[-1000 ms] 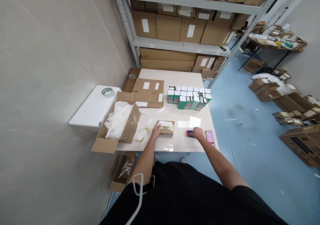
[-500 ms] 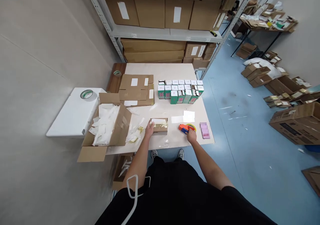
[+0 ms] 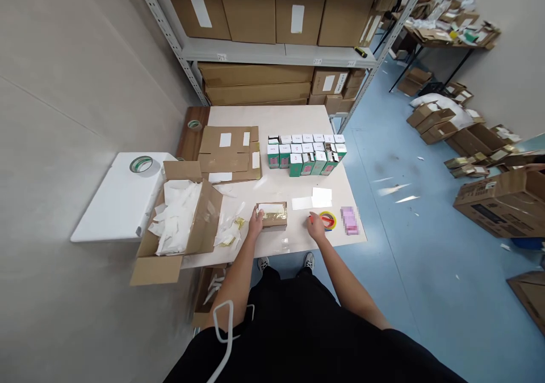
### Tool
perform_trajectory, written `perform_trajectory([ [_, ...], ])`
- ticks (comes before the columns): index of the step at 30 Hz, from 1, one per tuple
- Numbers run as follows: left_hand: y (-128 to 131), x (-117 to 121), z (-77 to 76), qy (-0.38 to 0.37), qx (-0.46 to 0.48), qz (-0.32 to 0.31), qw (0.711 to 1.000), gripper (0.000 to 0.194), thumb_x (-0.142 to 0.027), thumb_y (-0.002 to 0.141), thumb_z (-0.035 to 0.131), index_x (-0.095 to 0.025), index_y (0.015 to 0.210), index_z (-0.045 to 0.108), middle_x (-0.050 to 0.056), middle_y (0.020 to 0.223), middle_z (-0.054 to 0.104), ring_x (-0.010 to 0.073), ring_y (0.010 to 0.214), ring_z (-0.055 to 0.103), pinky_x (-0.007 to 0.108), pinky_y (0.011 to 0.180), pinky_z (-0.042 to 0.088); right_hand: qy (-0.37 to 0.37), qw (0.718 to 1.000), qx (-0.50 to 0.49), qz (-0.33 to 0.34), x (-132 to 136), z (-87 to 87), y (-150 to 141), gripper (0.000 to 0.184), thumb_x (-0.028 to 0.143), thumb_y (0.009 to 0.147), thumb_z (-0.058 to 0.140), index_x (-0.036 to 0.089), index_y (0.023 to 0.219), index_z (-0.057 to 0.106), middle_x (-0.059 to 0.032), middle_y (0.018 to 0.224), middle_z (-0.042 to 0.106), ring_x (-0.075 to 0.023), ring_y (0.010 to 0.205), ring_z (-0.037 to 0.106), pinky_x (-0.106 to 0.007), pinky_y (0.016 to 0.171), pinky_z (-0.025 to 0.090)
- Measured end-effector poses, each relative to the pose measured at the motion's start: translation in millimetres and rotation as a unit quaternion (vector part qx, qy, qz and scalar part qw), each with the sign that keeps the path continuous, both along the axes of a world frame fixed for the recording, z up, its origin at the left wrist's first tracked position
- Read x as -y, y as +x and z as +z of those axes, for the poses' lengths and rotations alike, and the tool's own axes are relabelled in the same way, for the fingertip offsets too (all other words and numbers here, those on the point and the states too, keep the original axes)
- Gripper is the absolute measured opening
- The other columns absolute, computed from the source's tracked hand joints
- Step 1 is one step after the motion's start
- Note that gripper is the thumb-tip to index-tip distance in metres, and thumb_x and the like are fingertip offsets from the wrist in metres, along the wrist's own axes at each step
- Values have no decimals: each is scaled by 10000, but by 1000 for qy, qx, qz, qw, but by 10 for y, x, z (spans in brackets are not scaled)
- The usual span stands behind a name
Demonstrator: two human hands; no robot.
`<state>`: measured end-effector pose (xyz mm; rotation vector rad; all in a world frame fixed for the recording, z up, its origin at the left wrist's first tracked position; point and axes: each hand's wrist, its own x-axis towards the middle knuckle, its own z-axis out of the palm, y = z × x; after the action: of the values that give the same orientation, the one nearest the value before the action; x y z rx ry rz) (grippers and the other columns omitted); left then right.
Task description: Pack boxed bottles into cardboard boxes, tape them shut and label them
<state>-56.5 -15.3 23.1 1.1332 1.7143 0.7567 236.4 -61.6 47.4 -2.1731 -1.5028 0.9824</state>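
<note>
Left grip (image 3: pixel 255 224) is clasping the carton (image 3: pixel 275 221) at its left end, right grip (image 3: pixel 315 227) is holding the tape dispenser (image 3: pixel 327 221), now sitting closer to the carton than before

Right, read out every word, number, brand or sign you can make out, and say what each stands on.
Nothing reads clearly enough to quote.
Shelf-edge tags: marked, too small.
Green-and-white boxes: printed, too small.
Large floor carton: printed, blurred.
White labels on shelf cartons: no legible writing.
Small taped carton: white label, nothing legible.
Purple panel: pixelated.
</note>
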Motion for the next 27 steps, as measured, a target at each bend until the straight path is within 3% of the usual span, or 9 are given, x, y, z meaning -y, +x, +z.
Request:
perform_trajectory([
  [2,4,4,-5,-8,10,9,1000,747,-652,1011,434,-202,1605,394,107,1616,474,286,1517,404,368,1249,309,17,996,-86,20,-53,107,-345,543,430,1031,425,173,1497,533,-134,1510,581,-295,1417,518,-420,1195,381],
  [4,-1,9,-3,-14,28,7,999,743,-634,1017,439,-192,1610,380,119,1642,432,292,1531,381,376,1253,304,-24,988,-144,52,-76,175,-666,606,514,1025,452,188,1535,490,-130,1487,604,-304,1372,564,-417,1143,433],
  [8,-58,-31,24,3,70,-28,997,720,-544,1026,483,-195,1635,319,128,1677,365,270,1556,334,385,1264,280,-68,982,-170,52,-92,227,-1008,700,543,985,557,191,1571,411,-131,1396,667,-318,1316,609,-419,1103,450],
  [11,-133,-124,77,8,84,-58,995,755,-489,992,575,-207,1638,307,137,1654,404,266,1539,367,373,1241,319,-56,981,-187,19,-174,280,-1035,671,555,985,535,191,1542,442,-130,1459,623,-297,1348,586,-410,1136,425],
  [15,-221,-256,206,-22,96,-92,991,616,-478,909,679,-206,1451,573,116,1340,692,281,1257,650,379,1086,495,-46,985,-160,-41,-336,406,-1040,712,605,962,522,198,1541,449,-138,1570,514,-295,1435,506,-415,1187,373],
  [18,-262,-286,300,1,105,-84,991,457,-510,901,656,-205,1239,699,75,1114,764,252,1086,710,357,1006,537,-15,987,-146,-65,-373,460,-1066,678,632,969,454,232,1516,470,-120,1467,609,-278,1347,582,-398,1122,442],
  [22,-263,-248,328,72,107,-84,988,366,-489,944,582,-206,1123,729,70,1154,764,245,1151,680,344,1043,511,42,986,-141,-84,-292,409,-1084,572,564,981,399,251,1452,484,-81,1278,707,-239,1191,662,-370,1013,520],
  [27,-176,-225,253,61,44,-72,995,299,-337,934,590,-209,1177,707,89,1285,709,254,1245,631,376,1103,468,94,980,-150,-89,-241,346,-1022,606,393,929,479,246,1514,424,-113,1565,508,-267,1392,542,-414,1098,476],
])
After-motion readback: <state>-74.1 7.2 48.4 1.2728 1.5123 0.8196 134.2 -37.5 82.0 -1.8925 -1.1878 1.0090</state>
